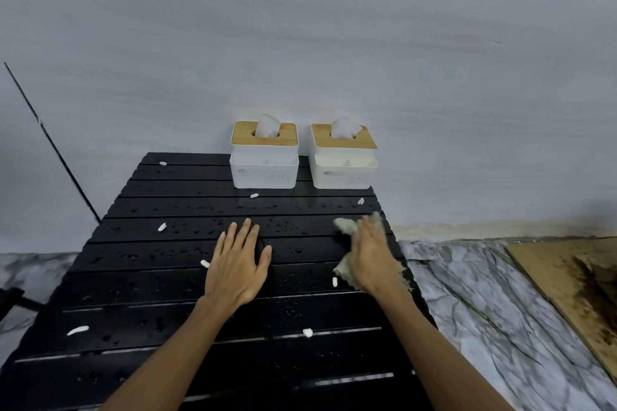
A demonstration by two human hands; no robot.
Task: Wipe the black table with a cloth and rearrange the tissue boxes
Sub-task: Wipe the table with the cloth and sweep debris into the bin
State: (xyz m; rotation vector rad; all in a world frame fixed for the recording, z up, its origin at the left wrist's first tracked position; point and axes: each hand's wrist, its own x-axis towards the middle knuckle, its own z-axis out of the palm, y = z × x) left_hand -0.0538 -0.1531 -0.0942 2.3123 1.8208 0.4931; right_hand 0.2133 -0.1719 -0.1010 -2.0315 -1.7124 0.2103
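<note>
Head view: right hand (370,257) gripping cloth (345,225); left hand (238,264) lying flat; black table (150,294) carrying droplets, white scraps (77,330), so wiping mostly remaining; tissue boxes (264,157) awaiting rearranging.

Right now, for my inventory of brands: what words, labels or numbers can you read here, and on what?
No readable text anywhere.
Front of the left tissue box: faint grey marks, too blurred to read.
Front of the right tissue box: a faint mark, too blurred to read.
</note>
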